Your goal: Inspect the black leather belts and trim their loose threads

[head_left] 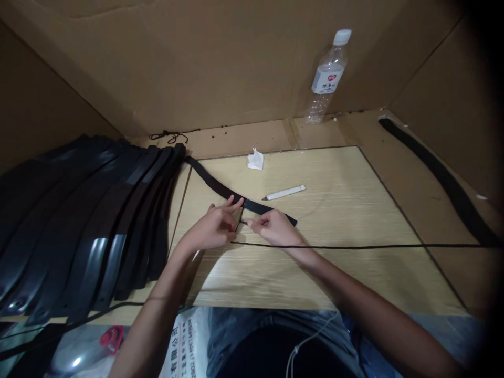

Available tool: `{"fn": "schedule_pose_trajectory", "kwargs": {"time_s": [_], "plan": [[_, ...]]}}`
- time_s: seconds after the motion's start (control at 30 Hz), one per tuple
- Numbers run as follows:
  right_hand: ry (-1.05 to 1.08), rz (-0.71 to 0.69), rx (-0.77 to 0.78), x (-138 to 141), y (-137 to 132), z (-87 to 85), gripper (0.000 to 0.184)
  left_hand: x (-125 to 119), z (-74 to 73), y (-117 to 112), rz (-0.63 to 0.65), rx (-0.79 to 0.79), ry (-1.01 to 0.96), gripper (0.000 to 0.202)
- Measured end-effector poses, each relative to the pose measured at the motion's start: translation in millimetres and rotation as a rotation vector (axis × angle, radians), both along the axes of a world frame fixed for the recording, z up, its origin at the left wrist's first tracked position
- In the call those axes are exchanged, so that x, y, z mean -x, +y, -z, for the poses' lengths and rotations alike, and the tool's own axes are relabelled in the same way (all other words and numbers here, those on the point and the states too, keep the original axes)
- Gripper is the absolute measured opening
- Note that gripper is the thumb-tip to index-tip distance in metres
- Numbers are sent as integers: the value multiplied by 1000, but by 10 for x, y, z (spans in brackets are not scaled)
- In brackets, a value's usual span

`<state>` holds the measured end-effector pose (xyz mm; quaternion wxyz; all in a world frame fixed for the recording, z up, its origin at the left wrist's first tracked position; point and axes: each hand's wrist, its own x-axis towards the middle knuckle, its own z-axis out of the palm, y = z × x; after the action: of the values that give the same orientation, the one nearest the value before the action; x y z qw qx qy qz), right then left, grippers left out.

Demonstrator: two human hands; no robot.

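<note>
A curved black strap lies across the wooden board. My left hand rests on it, fingers closed, index finger stretched along the strap. My right hand is beside it, pinching a thin black cord close to the strap. The cord runs from my hands to the right across the board. What my left fingers pinch is hidden.
A fan of several black straps is stacked at the left. A white pen and a crumpled paper scrap lie on the board. A plastic bottle stands at the cardboard back wall. Another black strap lies at the right.
</note>
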<state>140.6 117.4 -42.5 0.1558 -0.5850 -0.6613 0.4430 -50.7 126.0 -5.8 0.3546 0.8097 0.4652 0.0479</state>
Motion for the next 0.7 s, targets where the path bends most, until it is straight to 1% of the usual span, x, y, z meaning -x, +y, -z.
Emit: {"fn": "schedule_pose_trajectory", "kwargs": {"time_s": [0.1, 0.23, 0.37, 0.57, 0.7], "plan": [[13, 17, -18, -3, -8, 32, 41, -17, -25, -5, -30, 9, 49, 8], [27, 22, -38, 1, -11, 82, 40, -16, -35, -2, -20, 6, 49, 9], [42, 32, -62, 9, -20, 97, 40, -5, -14, 1, -15, -6, 36, 8], [29, 20, -68, 15, -37, 57, 35, -21, -23, -11, -19, -8, 35, 7], [6, 15, -87, 13, -76, -47, 35, -35, -46, -14, -27, 1, 59, 7]]}}
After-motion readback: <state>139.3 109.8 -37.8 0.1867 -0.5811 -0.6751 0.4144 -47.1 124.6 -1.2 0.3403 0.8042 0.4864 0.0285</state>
